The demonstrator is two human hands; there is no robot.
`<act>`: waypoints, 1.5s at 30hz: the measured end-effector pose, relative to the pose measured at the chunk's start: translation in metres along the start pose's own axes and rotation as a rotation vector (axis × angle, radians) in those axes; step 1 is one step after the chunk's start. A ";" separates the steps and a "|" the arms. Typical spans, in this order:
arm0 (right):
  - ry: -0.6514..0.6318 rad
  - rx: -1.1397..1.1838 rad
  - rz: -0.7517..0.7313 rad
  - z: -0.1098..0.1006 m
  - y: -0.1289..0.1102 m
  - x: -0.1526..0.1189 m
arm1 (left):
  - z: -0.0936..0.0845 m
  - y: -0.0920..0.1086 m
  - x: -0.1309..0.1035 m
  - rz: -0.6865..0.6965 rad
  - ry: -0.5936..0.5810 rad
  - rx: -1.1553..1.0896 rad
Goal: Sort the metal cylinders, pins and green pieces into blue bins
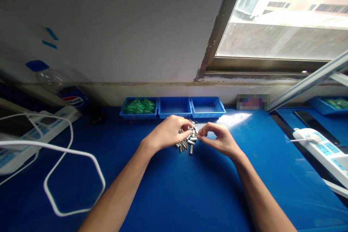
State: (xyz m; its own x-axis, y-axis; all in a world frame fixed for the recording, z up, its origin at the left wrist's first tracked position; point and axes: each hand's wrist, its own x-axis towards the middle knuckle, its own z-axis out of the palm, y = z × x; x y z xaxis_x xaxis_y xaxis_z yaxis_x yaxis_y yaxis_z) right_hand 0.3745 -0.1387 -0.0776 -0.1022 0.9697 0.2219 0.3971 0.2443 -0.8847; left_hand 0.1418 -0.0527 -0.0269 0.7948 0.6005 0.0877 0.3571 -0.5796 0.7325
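A pile of small metal parts, silvery cylinders mixed with thin brassy screws or pins, lies on the blue tabletop. My left hand is over the pile's left side, thumb and forefinger tips close together at the parts. Whatever sits between those tips is too small to name. At the pile's right edge, my right hand pinches thumb against forefinger on a tiny thin metal piece, which might be a screw or a pin. The other fingers of both hands are curled and partly hidden.
Behind the pile stand three blue bins: the left bin holds green pieces, the middle bin adjoins it, and the right bin contains a small dark part. A white cable, a bottle and power strips flank the workspace.
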 end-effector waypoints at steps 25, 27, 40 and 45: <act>0.289 0.428 0.269 0.023 0.015 0.008 | 0.003 -0.022 0.003 -0.104 0.030 0.186; 0.283 0.371 0.269 0.024 0.016 0.008 | 0.003 -0.022 0.003 -0.125 0.016 0.212; 0.240 -0.035 0.149 0.030 0.023 0.005 | 0.031 -0.013 0.010 -0.178 -0.015 0.506; 0.241 -0.005 0.147 0.029 0.024 0.006 | 0.032 -0.013 0.011 -0.181 -0.024 0.524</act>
State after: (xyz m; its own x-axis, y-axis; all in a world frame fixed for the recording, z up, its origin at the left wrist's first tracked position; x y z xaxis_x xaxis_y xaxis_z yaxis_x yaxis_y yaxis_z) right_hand 0.3571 -0.1275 -0.1090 0.1761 0.9672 0.1832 0.3962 0.1007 -0.9126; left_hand 0.1616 -0.0560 -0.0569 0.7067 0.7070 -0.0280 0.6806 -0.6685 0.2998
